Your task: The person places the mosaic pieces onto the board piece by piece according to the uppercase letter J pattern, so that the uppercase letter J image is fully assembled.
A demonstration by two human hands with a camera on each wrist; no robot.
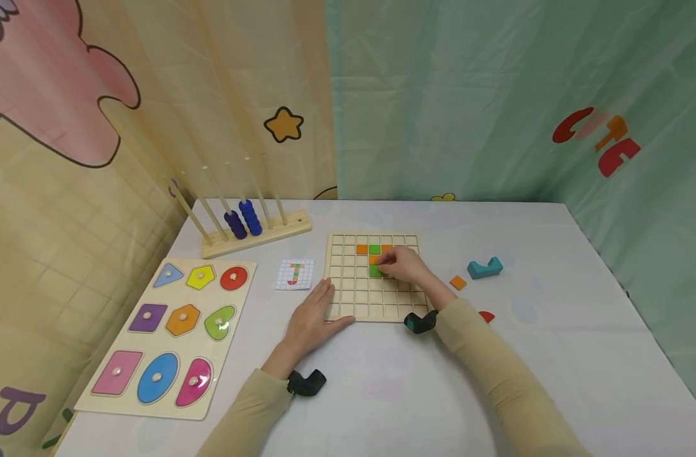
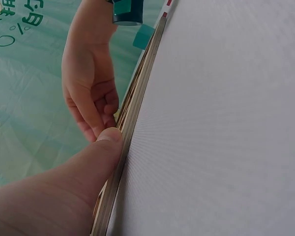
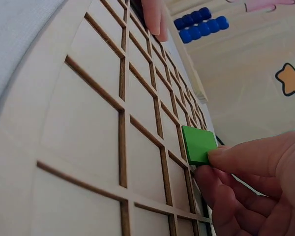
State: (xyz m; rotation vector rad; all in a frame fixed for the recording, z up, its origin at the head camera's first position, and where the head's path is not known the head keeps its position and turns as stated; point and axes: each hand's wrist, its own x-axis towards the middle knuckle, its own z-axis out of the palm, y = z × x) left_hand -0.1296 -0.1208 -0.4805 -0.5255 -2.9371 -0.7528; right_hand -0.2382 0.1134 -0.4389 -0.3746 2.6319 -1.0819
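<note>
Apparently you were at the tile-placing step: your right hand [image 1: 402, 263] pinched a green tile [image 3: 199, 143] between thumb and finger, held at the fingertips against the grid board [image 1: 348, 310]. Your left hand [image 1: 310, 320], fingers outstretched, touched the board's edge. The next move probably called for squaring the tile into a cell beneath those pinching fingers, then letting go.

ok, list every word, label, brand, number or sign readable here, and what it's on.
"T": orange letter, green curtain; red shapes beside it unclear.
"P", probably: tilted purple mark, yellow curtain.
Green characters, same green curtain, left wrist view: too blurred to read.
Board, card, puzzle: none readable.
</note>
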